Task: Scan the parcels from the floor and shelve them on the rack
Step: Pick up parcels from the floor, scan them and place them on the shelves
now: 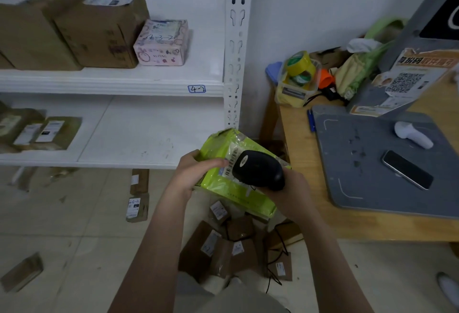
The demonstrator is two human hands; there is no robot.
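rack: white metal, slotted upright; upper shelf edge tagged "4-2".

upper shelf: two brown cartons side by side; pink box just beside them on the right, handwritten marking on its top.

lower shelf: cluster of small brown parcels at the far left.

green parcel: soft plastic-wrapped packet, held tilted in the air in front of the lower shelf and above the floor heap; white barcode label on the upper face.

left hand: curled round the packet's left edge, thumb laid across the top towards the label.

right hand: wrapped round the grip of a black scanner; scanner head just over the label, contact not discernible.

floor parcels: heap of small brown labelled packets below both hands; a few more lying well apart near the foot of the rack.

surface: wooden, at right; carries a grey mat bearing a phone and a white scanner; clear tub of tape rolls at the back corner.
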